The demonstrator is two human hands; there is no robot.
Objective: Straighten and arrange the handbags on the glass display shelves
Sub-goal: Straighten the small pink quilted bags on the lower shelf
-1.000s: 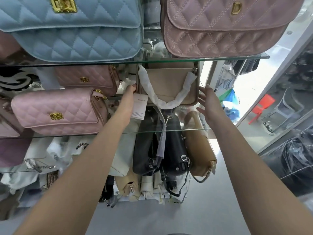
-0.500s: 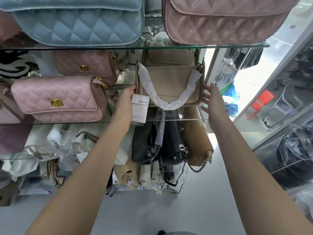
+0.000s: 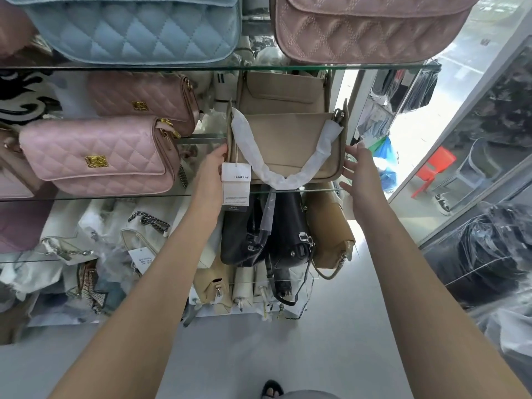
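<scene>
- Head view, and the beige handbag (image 3: pixel 290 139) stands upright on the middle glass shelf (image 3: pixel 115 196), towards its right end, front facing us.
- Left hand (image 3: pixel 211 172) is flat on the bag's left end, fingers straight and pressing on the side; the hanging white tag (image 3: pixel 235 184) covers part of that hand.
- Right hand (image 3: pixel 358 165) is at the bag's right end, fingers spread and straight, tips at the edge, holding nothing.
- The paper-wrapped strap (image 3: pixel 276 175) droops across the bag's front, down to the shelf edge.
- A second beige bag (image 3: pixel 282 90) sits just behind it.
- To the left on the same shelf is a pink quilted bag (image 3: pixel 98 156) with a gold clasp.
- On the shelf above: a blue quilted bag (image 3: pixel 135 30) left, a dusty pink bag (image 3: pixel 371 27) right.
- Below the shelf, black bags (image 3: pixel 259 231) hang beside a tan bag (image 3: pixel 328 231).
</scene>
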